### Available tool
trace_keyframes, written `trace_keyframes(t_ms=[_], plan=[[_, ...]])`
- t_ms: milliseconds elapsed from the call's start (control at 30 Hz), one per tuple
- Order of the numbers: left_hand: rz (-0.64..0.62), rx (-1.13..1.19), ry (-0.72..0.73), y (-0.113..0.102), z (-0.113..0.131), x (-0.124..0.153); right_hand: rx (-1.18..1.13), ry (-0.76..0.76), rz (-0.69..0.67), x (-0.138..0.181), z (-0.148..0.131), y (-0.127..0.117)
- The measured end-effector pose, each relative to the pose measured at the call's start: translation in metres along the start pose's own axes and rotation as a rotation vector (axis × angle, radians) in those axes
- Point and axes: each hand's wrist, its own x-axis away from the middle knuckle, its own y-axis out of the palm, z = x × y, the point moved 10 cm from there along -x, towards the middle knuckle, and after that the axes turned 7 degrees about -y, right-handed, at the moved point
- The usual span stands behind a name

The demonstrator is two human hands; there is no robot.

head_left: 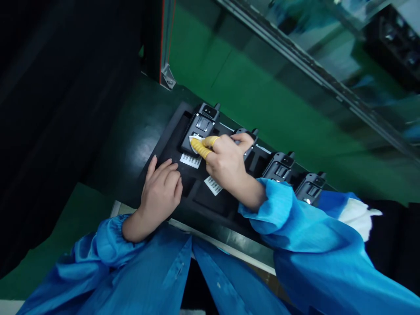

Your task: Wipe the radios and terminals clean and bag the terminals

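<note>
Just over there, a person in blue sleeves [275, 201] holds a small white piece [192, 138] against the leftmost black device [193, 120] with the right hand [226, 159], yellow covers [201, 148] on its fingers. The left hand [160, 190] rests on the dark tray [205, 202], near a printed label sheet [190, 161]; three similar devices [279, 164] stretch rightward.

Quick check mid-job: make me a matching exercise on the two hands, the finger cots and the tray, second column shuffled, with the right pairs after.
1 Left hand
2 Right hand
3 Finger cots
4 Tray

A yellow
B black, under the devices
C holds a white piece against the leftmost device
D palm down, holds nothing visible

Pairs: 1-D, 2-C, 3-A, 4-B
</note>
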Motion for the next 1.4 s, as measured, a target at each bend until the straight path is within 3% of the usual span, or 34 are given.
trace_keyframes(t_ms=[167, 367, 500, 700, 900, 1100, 1267, 1400], plan=[[-0.001, -0.002, 0.001, 0.000, 0.000, 0.000, -0.017, -0.223, 0.040, 0.016, -0.031, -0.006], [-0.029, -0.014, 0.000, 0.002, -0.001, 0.000, 0.023, 0.208, 0.128, 0.013, 0.044, -0.019], [-0.129, -0.094, 0.012, 0.011, 0.002, -0.005, -0.010, 0.272, 0.088, 0.003, 0.060, -0.005], [-0.238, -0.146, 0.031, 0.021, 0.006, -0.009, -0.011, 0.165, 0.000, 0.007, 0.022, 0.008], [-0.206, -0.164, 0.051, 0.018, 0.006, -0.008, -0.058, -0.019, 0.072, 0.038, -0.020, -0.024], [-0.171, -0.196, 0.077, 0.012, 0.008, -0.009, 0.011, 0.229, 0.300, 0.111, 0.021, -0.083], [-0.191, -0.200, 0.038, 0.012, 0.006, -0.010, 0.294, 0.366, 0.385, 0.213, 0.058, -0.118], [-0.133, -0.181, -0.004, 0.006, 0.008, -0.021, 0.435, 0.674, 0.485, 0.309, 0.089, -0.145]])
